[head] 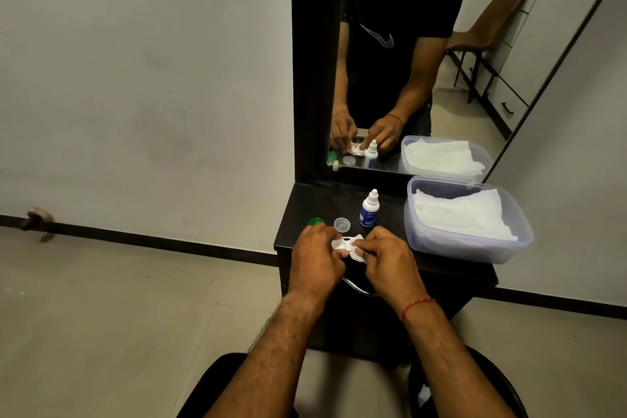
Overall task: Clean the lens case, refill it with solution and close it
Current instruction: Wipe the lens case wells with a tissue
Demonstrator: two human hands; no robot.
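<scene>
Both hands meet over the front edge of the desk (322, 202). The left hand (315, 260) has its fingers curled round the left end of the white lens case (345, 242). The right hand (388, 263) pinches a scrap of white tissue (360, 258) against the case's right end. Where the tissue stops and the case begins is hard to make out. The case sits between the fingertips, just above the desk top.

From the case, a clear cap (341, 224) lies close by at twelve o'clock. A green cap (316, 222) lies at ten o'clock, partly behind the left knuckles. The solution bottle (368, 211) stands upright at one o'clock, its white cap on. A plastic tub (468, 249) of folded white tissues sits at three o'clock on the desk. A mirror (390, 61) rises at twelve o'clock behind everything.
</scene>
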